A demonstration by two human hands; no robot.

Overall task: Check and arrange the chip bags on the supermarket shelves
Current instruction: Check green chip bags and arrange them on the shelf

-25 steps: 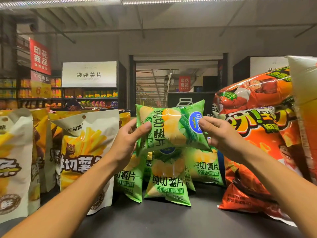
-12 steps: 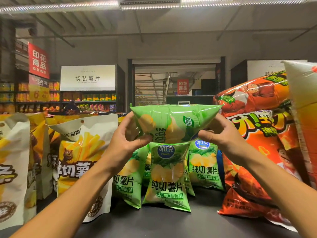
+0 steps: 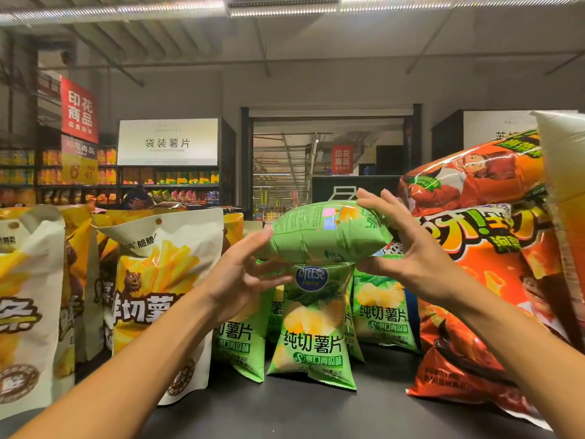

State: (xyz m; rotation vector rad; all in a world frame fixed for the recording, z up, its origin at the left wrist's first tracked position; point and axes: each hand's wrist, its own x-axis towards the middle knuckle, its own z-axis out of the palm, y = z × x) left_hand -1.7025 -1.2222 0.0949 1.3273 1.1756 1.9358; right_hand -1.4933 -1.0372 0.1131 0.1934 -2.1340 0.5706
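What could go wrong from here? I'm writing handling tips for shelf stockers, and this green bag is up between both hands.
1. The green chip bag sits between spread fingers of the left hand and right hand, not a firm grip; it may slip.
2. If it drops, it could topple the upright green bag directly beneath.
3. The stacked orange bags lean beside the right forearm; a nudge might slide them off the shelf.
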